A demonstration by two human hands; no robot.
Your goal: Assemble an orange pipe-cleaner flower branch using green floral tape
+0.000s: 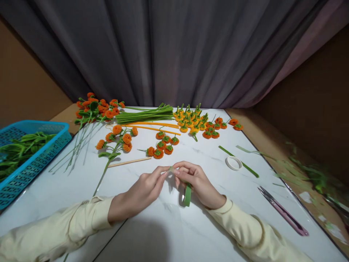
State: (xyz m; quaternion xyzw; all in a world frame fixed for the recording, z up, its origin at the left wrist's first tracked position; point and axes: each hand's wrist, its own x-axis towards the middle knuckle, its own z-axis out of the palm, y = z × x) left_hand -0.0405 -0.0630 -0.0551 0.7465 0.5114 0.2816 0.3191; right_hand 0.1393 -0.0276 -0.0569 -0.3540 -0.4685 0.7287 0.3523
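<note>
Cream sleeves (pixel 81 218) stretch in from the lower corners, nearest the camera, over a white tabletop (pixel 196 240). Ahead of them, the left hand (pixel 148 183) and the right hand (pixel 196 180) meet at their fingertips around a small pale strip (pixel 171 169). On the left, thumb and forefinger close on one side of it; on the right, thumb and forefinger pinch the other, with the remaining fingers curled. A roll of green tape (pixel 187 196) hangs just below the right palm; how those fingers hold it, and whether it touches the table, I cannot tell. Judging by this, the step in hand is working the loose tape end between both pinches, and the next move seems to call for a firm, even grip with a light pull, so the thin band doesn't tear. The strip sits right between the fingertips, raised above the table, well apart from the orange flowers (pixel 160 144) beyond and the pink snips (pixel 283 213) off to the right.
</note>
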